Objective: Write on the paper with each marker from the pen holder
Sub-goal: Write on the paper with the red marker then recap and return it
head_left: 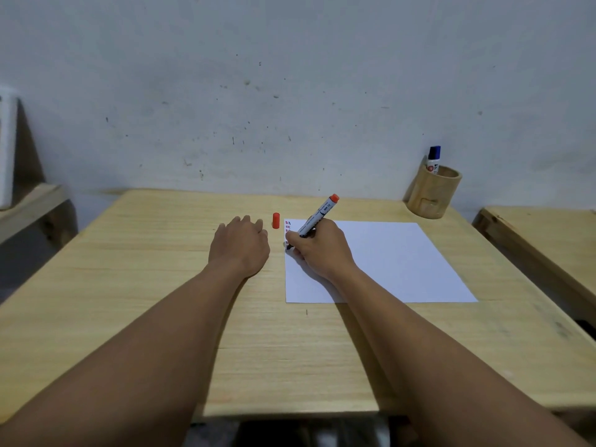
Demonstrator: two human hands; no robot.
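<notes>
My left hand (pixel 240 245) lies flat on the pale wooden surface (pixel 135 285), fingers loosely spread and holding nothing. Just beside it stands a small red marker cap (pixel 276 220). My right hand (pixel 317 248) grips a white marker with a red end (pixel 317 216), tip down at the left edge of the white paper sheet (pixel 396 262), below short red marks (pixel 288 225). At far right a round wooden pen holder (pixel 432 195) keeps a blue-capped marker (pixel 433 158).

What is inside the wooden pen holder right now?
One blue-capped marker sticks up out of the pen holder. Its lower barrel and anything lying lower inside are hidden by the holder's wall.
</notes>
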